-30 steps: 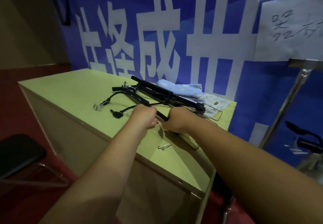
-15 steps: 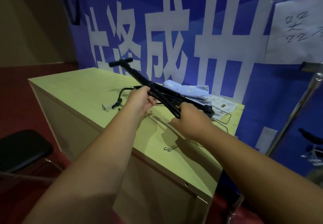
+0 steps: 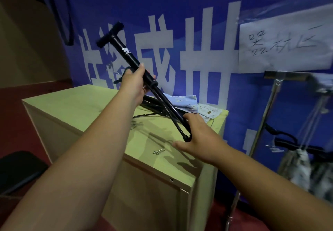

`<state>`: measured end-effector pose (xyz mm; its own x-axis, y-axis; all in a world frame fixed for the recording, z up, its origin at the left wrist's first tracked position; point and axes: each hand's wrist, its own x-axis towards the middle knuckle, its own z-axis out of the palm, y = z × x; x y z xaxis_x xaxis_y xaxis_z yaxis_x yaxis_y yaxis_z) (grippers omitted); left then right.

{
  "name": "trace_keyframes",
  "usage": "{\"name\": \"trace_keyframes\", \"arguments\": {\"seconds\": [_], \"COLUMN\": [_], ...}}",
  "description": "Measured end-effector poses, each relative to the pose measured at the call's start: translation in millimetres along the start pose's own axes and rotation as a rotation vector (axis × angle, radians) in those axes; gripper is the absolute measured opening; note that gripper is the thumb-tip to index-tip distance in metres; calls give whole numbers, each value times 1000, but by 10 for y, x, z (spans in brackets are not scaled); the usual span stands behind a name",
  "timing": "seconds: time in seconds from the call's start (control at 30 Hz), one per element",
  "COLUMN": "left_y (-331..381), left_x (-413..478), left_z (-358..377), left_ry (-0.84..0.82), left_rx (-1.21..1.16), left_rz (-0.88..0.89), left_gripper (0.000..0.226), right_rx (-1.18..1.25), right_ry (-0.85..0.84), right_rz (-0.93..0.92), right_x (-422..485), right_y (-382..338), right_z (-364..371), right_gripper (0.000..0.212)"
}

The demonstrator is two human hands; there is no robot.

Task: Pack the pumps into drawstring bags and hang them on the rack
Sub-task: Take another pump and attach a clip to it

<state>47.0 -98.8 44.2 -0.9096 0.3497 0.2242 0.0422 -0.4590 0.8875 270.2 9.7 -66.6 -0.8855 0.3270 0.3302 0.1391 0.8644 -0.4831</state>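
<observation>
A black hand pump [image 3: 126, 54] with a T-handle is lifted off the table and tilted up to the left. My left hand [image 3: 134, 84] grips its barrel near the middle. My right hand [image 3: 198, 137] holds its lower end and thin hose just above the table. More black pumps [image 3: 153, 105] lie on the table behind. Light blue and patterned drawstring bags [image 3: 185, 101] lie at the table's far right corner. At the right stands a metal rack [image 3: 270, 104] with filled bags [image 3: 295, 165] hanging from it.
The pale green table [image 3: 72, 104] stands against a blue banner with white characters. Two small metal nozzles [image 3: 158, 151] lie near its front edge. A black stool [image 3: 18, 169] sits low on the left. A white paper sign [image 3: 286, 44] hangs on the banner.
Both hands have raised one pump from the pile; its handle end has swung up and to the left, and the view has shifted closer to the table.
</observation>
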Motion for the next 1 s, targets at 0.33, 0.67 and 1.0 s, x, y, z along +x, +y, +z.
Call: {"name": "trace_keyframes", "arguments": {"seconds": [0.33, 0.67, 1.0], "left_y": [-220, -873, -1627], "left_x": [-801, -1728, -2386], "left_z": [879, 1477, 1538], "left_ry": [-253, -537, -685], "left_rx": [-157, -98, -11], "left_rz": [-98, -196, -276], "left_gripper": [28, 25, 35], "right_rx": [131, -290, 388], "right_ry": [-364, -469, 428], "right_rz": [128, 339, 360], "right_x": [-1025, -1375, -1220], "right_y": [707, 1078, 998], "right_z": [-705, -1244, -1451], "right_gripper": [104, 80, 51]}}
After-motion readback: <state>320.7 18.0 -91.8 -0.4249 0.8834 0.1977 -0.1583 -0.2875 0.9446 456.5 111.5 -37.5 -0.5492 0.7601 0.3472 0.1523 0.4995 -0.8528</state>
